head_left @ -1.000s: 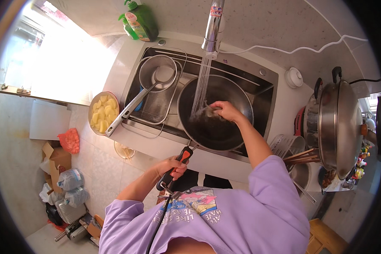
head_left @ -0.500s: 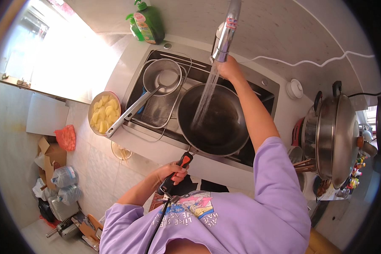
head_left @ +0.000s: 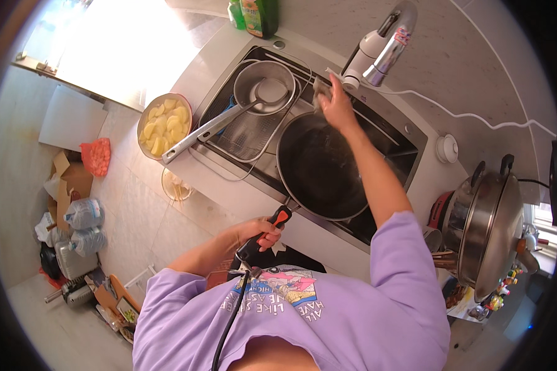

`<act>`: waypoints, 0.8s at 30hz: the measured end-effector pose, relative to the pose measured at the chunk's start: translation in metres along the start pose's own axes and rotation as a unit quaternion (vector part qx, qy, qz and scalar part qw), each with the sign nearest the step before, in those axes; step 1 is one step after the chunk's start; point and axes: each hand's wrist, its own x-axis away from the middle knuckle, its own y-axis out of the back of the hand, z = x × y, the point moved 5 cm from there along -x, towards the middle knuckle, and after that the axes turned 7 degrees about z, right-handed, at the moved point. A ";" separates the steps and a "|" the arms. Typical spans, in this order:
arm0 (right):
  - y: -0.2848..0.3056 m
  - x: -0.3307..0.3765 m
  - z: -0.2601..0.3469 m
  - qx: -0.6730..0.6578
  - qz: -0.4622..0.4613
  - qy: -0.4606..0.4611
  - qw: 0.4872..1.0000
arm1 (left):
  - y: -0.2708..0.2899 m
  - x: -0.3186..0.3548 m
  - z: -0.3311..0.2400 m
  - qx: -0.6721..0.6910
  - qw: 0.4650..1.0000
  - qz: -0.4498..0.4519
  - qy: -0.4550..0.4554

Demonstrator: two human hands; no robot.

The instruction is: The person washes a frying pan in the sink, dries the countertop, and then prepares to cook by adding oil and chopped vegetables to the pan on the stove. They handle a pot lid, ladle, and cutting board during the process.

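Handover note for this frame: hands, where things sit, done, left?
Left hand: gripping the wok handle.
Right hand: raised by the faucet, holding a scrubber.
Wok: in the sink, dark inside; no water running into it.
Saucepan: on the rack in the left basin.
Bowl of potato slices: on the counter, left of the sink.
Done: cannot tell how clean the wok is.
Left: wok not yet out of the sink.
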 end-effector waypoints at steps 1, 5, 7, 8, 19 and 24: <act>-0.011 0.014 0.000 -0.064 -0.008 -0.001 0.998 | 0.003 0.000 0.003 0.013 1.000 -0.004 0.001; -0.083 0.049 0.031 -0.414 0.182 -0.090 0.887 | 0.000 -0.004 -0.002 0.015 1.000 -0.009 0.009; -0.091 0.061 0.053 -0.161 0.183 -0.050 0.969 | 0.000 -0.006 -0.004 0.011 1.000 -0.011 0.019; -0.078 0.068 0.071 -0.060 0.153 -0.033 0.986 | 0.000 -0.005 -0.004 0.013 1.000 -0.006 0.013; 0.062 0.250 -0.045 -0.195 -0.187 -0.262 0.927 | -0.013 0.002 -0.047 -0.272 0.952 -0.134 0.031; 0.067 0.301 -0.041 -0.229 -0.236 -0.298 0.896 | -0.026 0.008 -0.071 -0.453 0.864 -0.217 0.035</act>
